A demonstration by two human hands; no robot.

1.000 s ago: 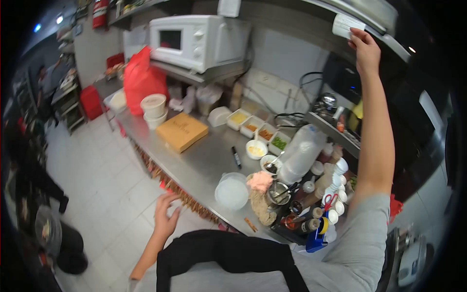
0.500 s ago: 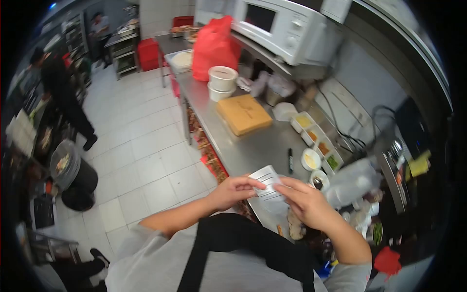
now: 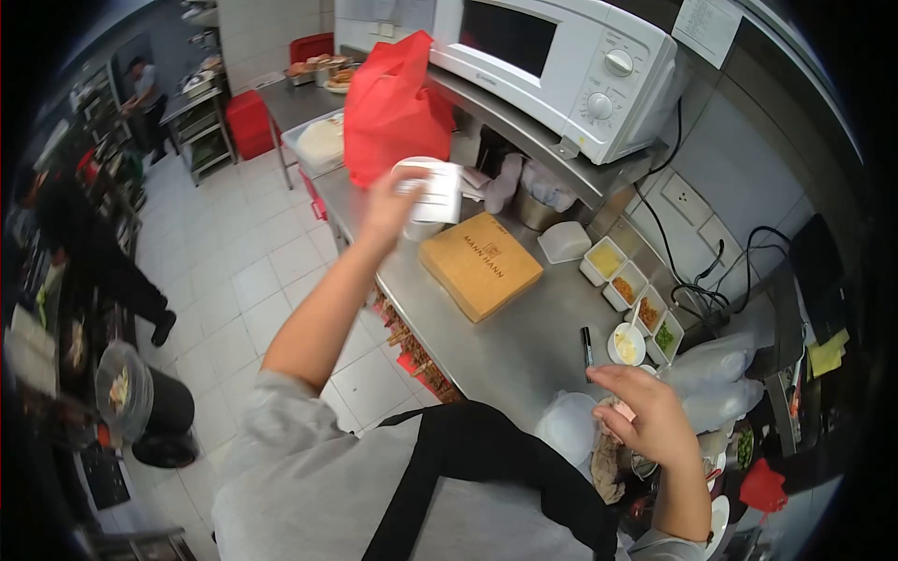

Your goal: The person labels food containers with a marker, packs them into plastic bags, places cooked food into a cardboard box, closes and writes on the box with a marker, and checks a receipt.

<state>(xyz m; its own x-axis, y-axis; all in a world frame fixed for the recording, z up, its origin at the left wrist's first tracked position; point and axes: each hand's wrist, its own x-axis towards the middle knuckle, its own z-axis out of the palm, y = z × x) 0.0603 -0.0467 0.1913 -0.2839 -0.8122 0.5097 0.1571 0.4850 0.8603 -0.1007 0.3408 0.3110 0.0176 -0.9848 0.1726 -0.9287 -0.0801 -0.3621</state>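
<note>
Pinched in the fingers of my left hand [image 3: 383, 213] is a white printed paper slip [image 3: 440, 194]. It hangs over the stacked white round tubs [image 3: 426, 230], hiding most of them; whether it touches them I cannot tell. Just behind stands a red plastic bag [image 3: 398, 107]. A brown cardboard box [image 3: 481, 266] lies closed on the steel counter, to the right of the tubs. My right hand [image 3: 653, 419] is raised over the near right part of the counter, thumb and fingers apart and nothing visible in them. Close to its fingertips lies a black marker [image 3: 586, 347].
Small white tubs of toppings [image 3: 625, 285] line the counter's back, with a small white bowl [image 3: 626, 344] before them. A microwave [image 3: 561, 70] sits on a shelf above. Plastic bags [image 3: 716, 374] lie at right. Two people work at the left, near a bin [image 3: 164, 402].
My left hand has carried the paper slip forward and left to the tubs. The right hand has let go of the slip and moved right. The view has shifted.
</note>
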